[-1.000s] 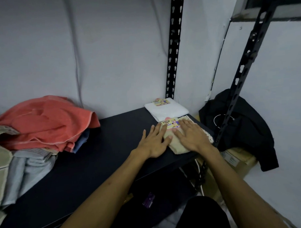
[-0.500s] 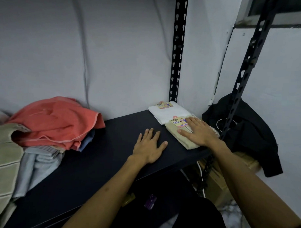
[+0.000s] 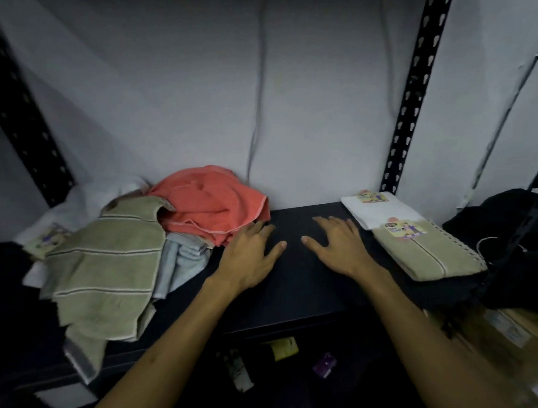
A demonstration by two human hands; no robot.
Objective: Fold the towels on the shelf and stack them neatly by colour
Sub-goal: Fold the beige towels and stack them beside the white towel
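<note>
I see my left hand (image 3: 251, 259) and right hand (image 3: 339, 247) lying flat on the dark flat shelf board (image 3: 295, 294), fingers spread, holding nothing. Taking the crumpled coral terry towel (image 3: 213, 202) as my marker: my left fingertips touch its right edge. Left of it sprawls an unfolded olive striped towel (image 3: 108, 267), with pale blue cloth (image 3: 181, 258) beneath it. Well to its right sit a folded white towel (image 3: 381, 210) and, nearer me, a folded beige towel (image 3: 425, 253), both labelled.
</note>
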